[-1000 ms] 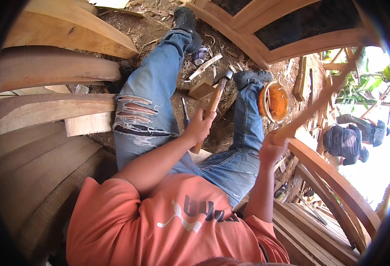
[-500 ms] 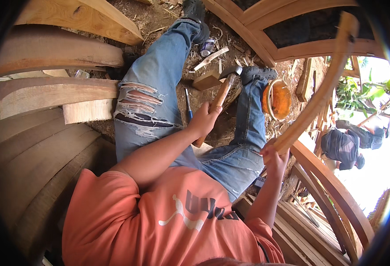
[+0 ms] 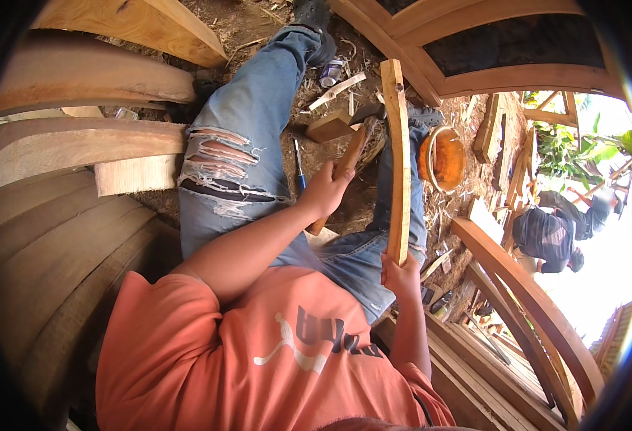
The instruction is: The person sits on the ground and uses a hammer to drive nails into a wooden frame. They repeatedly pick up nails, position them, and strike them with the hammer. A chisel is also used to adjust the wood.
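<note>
My left hand (image 3: 325, 192) is closed round the wooden handle of a hammer-like tool (image 3: 349, 156). Its dark metal head points away from me, beside a small wood block (image 3: 328, 127) on the ground; the head's exact shape is unclear. In my right hand (image 3: 401, 277) I grip the near end of a long, slightly curved wooden piece (image 3: 399, 172). It stands up in front of my right leg and partly covers it. A thin chisel-like tool with a blue handle (image 3: 301, 179) lies between my legs.
An orange basin (image 3: 445, 159) sits beside my right lower leg. Curved timbers (image 3: 86, 140) are stacked at left, and planks (image 3: 474, 370) lie at lower right. A wooden frame (image 3: 524, 77) stands at far right. A can (image 3: 332, 72) and shavings litter the ground. People (image 3: 549, 237) are beyond.
My right hand has moved left, swinging the wooden piece from a rightward slant to nearly upright in view. The hammer-like tool has turned slightly, still in my left hand.
</note>
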